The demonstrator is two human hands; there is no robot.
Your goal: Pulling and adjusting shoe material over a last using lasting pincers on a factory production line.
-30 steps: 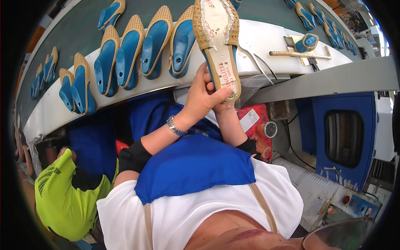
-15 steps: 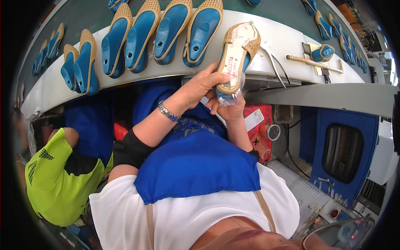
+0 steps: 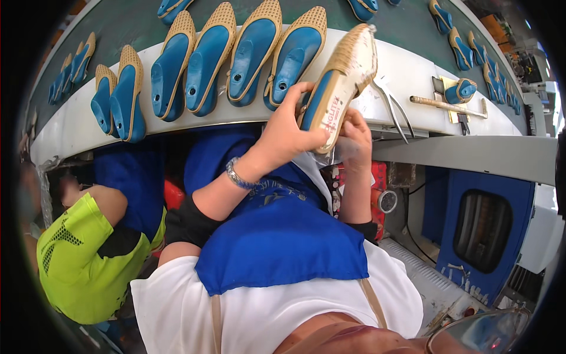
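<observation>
My left hand (image 3: pixel 289 134) is closed round the heel end of a woven tan shoe (image 3: pixel 349 66) on a blue shoe last (image 3: pixel 318 97). The shoe is tilted on its side, toe pointing away, with its pale, printed underside turned to the right. Beside the heel, my right hand (image 3: pixel 357 141) has its fingers curled at a piece of clear plastic film (image 3: pixel 340 152), which hangs between hand and shoe. Part of the right hand's grip is hidden by the film and the heel. To the left, several matching shoes (image 3: pixel 206 68) on blue lasts stand in a row.
Pincers (image 3: pixel 392 109) lie on the white bench edge (image 3: pixel 407 65) right of the shoe. Further right are a hammer (image 3: pixel 448 107) and a blue last piece (image 3: pixel 460 91). A green belt (image 3: pixel 395 17) carries more shoes. A person in a yellow-green shirt (image 3: pixel 88 259) sits at left.
The shoe has turned from sole facing me onto its side. My right hand has moved right and a little up, out from under the heel.
</observation>
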